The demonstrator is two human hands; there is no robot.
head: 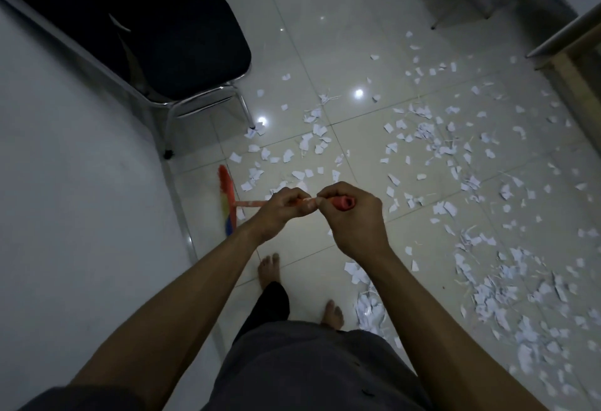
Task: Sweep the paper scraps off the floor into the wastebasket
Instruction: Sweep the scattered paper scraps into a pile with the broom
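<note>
Orange broom (228, 197), gripped by left hand (283, 207) and right hand (353, 215), rests near the chair (195, 46); paper scraps (424, 129) lie right of the chair. A hard stroke could scatter them underneath it.

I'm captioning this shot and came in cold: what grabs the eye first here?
White paper scraps litter the tiled floor, thickest at the right. In the middle, the left grip and right grip hold the orange handle of a broom, whose coloured head lies by the wall on the left. A black chair stands at the upper left.
</note>
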